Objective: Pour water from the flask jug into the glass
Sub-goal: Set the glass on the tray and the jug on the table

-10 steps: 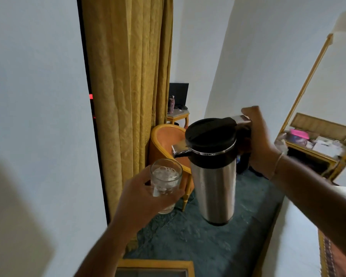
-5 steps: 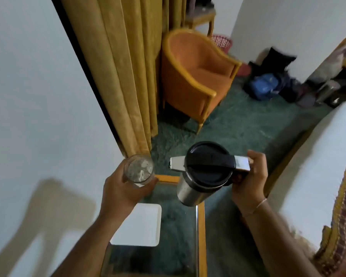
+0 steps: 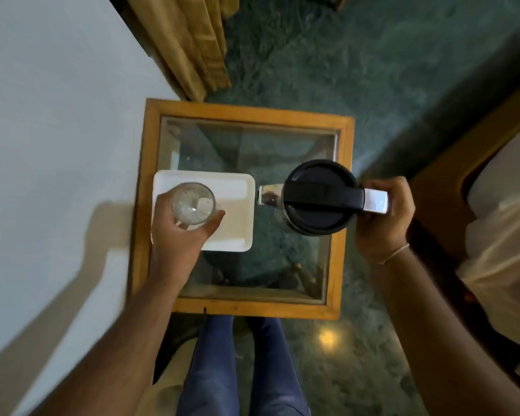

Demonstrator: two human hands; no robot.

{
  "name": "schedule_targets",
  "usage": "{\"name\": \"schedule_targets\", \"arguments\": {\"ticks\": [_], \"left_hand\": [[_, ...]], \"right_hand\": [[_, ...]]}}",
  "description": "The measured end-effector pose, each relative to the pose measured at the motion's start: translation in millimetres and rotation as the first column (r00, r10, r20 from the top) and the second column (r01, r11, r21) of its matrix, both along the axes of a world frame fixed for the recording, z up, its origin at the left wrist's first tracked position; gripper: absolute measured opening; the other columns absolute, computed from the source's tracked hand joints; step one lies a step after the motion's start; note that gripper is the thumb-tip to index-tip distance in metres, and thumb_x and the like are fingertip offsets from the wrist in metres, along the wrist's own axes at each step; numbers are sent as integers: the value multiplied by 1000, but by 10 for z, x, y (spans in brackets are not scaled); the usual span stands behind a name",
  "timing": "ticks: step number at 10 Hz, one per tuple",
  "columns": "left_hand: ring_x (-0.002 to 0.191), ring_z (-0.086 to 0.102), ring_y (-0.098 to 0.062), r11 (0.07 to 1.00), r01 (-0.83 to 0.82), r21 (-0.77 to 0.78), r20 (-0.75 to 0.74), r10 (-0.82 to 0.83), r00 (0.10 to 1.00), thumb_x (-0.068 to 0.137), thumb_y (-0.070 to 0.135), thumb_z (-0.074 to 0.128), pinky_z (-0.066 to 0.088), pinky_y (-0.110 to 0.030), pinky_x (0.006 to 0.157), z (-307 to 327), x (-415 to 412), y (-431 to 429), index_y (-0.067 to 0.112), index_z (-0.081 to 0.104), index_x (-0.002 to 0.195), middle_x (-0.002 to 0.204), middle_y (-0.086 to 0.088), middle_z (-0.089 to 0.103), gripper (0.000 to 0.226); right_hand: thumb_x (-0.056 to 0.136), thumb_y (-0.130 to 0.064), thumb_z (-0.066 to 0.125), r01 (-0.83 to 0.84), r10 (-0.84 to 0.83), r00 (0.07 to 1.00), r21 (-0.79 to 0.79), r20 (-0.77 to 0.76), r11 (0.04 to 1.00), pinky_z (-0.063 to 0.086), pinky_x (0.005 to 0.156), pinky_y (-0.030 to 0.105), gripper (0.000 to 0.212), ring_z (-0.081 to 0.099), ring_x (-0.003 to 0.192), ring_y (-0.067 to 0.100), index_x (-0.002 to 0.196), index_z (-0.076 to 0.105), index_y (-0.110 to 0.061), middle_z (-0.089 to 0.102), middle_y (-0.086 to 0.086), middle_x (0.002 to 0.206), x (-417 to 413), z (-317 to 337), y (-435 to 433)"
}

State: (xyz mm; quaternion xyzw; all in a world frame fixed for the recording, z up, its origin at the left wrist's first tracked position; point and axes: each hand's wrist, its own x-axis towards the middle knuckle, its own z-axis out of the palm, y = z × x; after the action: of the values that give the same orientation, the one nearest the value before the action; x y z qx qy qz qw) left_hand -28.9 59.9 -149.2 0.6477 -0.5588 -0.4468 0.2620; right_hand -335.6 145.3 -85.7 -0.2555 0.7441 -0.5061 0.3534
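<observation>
Seen from straight above, the steel flask jug (image 3: 318, 197) has a black lid and a metal spout pointing left. My right hand (image 3: 382, 217) grips its handle and holds it upright over the right side of the glass-topped table (image 3: 246, 111). A clear glass (image 3: 192, 204) is held in my left hand (image 3: 180, 232), fingers wrapped round its side, above a white tray (image 3: 237, 217). Spout and glass are apart, with a gap of tray between them. Whether the glass touches the tray I cannot tell.
The small square table has a wooden frame and stands against a pale wall (image 3: 57, 115) on the left. A yellow curtain (image 3: 189, 40) hangs at the far left corner. Green carpet (image 3: 373, 70) surrounds the table. A bed edge (image 3: 493, 205) lies to the right. My legs (image 3: 237, 370) stand below.
My view has tipped from the room down to the tabletop. Both hands have come down over the table, the glass now over the white tray, the jug still upright.
</observation>
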Motion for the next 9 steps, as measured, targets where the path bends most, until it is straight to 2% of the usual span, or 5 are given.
{"name": "schedule_targets", "arguments": {"ticks": [1,2,4,7,9], "left_hand": [[133,65,-14,1000,-10,-2,24,10,1000,81,42,101,58,-2,90,-339,5,55,32,57,153,142,23,67,84],[134,66,-19,998,-55,-39,82,58,995,85,36,100,65,-29,103,-687,10,92,25,59,154,152,2,69,81],[124,69,3,996,-85,31,35,84,996,89,19,99,61,-7,91,-1028,65,96,17,59,154,152,-4,68,76],[123,58,-5,996,52,-77,245,-32,969,89,32,97,35,5,104,-1298,39,25,5,60,147,144,-13,72,74],[122,65,-22,996,87,-27,264,-77,961,84,51,88,50,-32,108,-1330,2,53,9,60,145,142,-18,74,79]], "right_hand": [[88,34,37,26,-26,1000,-31,-17,999,43,55,2,54,61,63,-16,79,49,-18,70,-32,72,-15,-265,25],[74,23,52,37,-44,986,-45,-160,998,43,63,0,53,59,75,-23,84,54,-30,64,-44,85,-53,-512,106],[73,28,53,85,-105,936,-75,-336,994,44,68,0,50,59,80,-23,84,63,-20,60,-33,89,-31,-758,230],[92,0,48,119,-126,992,-237,-12,964,47,66,17,53,63,70,-4,82,66,-48,72,-24,78,24,-787,198],[73,-34,50,238,-239,971,-42,-31,970,52,73,34,15,60,70,-3,76,55,-20,70,-21,72,37,-800,463]]}}
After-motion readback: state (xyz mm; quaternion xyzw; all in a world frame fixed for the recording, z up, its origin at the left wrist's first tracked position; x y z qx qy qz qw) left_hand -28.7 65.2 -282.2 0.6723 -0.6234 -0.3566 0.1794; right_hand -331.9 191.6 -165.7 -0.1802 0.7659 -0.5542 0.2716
